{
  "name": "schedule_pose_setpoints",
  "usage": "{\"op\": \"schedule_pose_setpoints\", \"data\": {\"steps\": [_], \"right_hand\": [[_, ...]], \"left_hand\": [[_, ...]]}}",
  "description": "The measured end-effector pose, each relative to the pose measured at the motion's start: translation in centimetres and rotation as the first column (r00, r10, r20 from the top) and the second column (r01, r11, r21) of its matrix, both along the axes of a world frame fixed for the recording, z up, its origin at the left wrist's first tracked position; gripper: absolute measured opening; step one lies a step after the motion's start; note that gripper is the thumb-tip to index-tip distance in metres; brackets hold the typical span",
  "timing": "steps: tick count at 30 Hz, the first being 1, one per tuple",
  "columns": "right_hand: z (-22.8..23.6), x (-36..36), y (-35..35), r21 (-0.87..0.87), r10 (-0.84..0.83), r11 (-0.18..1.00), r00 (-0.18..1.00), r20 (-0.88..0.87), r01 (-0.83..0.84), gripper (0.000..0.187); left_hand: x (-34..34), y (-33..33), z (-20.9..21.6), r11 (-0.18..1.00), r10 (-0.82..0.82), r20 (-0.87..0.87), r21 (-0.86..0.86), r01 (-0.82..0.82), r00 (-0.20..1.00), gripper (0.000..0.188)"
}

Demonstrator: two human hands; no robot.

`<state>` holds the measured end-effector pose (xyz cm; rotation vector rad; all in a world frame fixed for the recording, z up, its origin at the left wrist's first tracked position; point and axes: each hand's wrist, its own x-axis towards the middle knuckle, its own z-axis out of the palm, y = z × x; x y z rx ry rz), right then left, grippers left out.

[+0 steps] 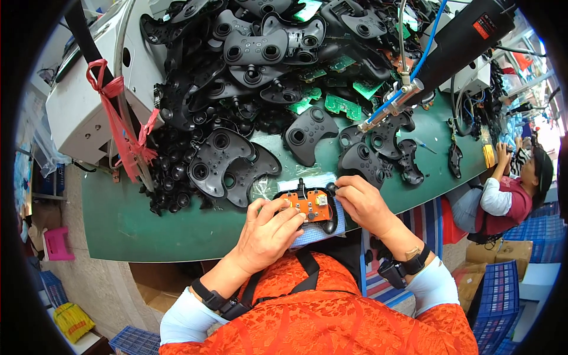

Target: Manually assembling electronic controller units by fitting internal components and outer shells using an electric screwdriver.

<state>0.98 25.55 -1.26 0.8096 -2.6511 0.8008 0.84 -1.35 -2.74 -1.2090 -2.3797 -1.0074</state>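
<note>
In front of me a black game controller shell [338, 218] with an orange circuit board [306, 208] rests on a blue-and-white cloth [315, 235]. My left hand [267, 232] is closed over its left side, fingers bent onto the board's edge. The thumb is partly hidden. At the upper right corner of the board, my right hand [362, 203] pinches a small round black thumbstick cap [332, 188] between thumb and fingertips. Another black round part [329, 226] sits at the board's lower right. A short black piece [302, 188] stands up at the board's top edge.
Controller shells [260, 47] and green circuit boards [342, 106] are heaped across the green table [148, 236]. Black thumbstick caps [171, 183] lie at left. An electric screwdriver [455, 53] hangs from the upper right. A white machine [100, 100] stands left; a co-worker [512, 189] sits at right.
</note>
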Motion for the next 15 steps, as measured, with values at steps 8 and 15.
{"op": "schedule_pose_setpoints", "data": {"steps": [8, 15], "right_hand": [[-0.3, -0.5, -0.5, -0.084, -0.102, 0.988, 0.956, 0.274, 0.129, 0.027], [3.1, 0.4, -2.1, -0.253, -0.045, 0.957, 0.938, 0.345, 0.139, 0.021]], "left_hand": [[0.0, 0.0, -0.3, 1.0, 0.006, -0.008, 0.0, -0.006, 1.0, 0.049], [0.0, 0.2, -0.2, 1.0, 0.006, -0.006, 0.009, -0.006, 1.0, 0.048]]}}
